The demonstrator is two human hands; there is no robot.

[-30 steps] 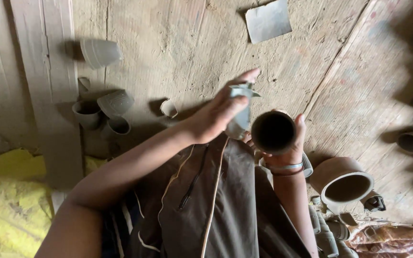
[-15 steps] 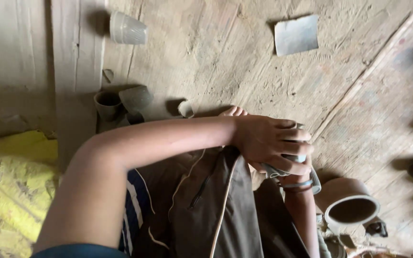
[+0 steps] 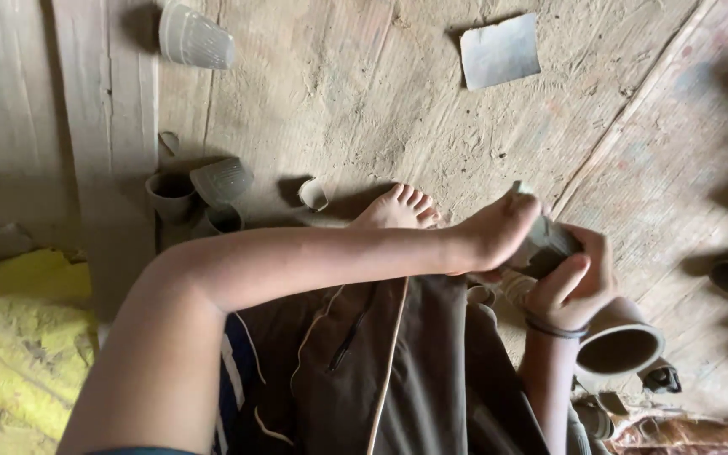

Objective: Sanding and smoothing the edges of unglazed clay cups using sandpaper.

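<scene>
Foot [image 3: 398, 208] now uncovered; hands [image 3: 541, 253] grip gritty clay cup [image 3: 549, 246].

Packed earth floor [image 3: 364, 93], dusty and scored by a long diagonal groove. A wooden plank [image 3: 103, 109] runs along it at left. A grey sheet scrap [image 3: 500, 50] lies flat near the top; yellow cloth [image 3: 18, 337] is bunched at lower left. Soft daylight, short shadows.

clay cup [image 3: 549, 246] mostly hidden by hands
</scene>
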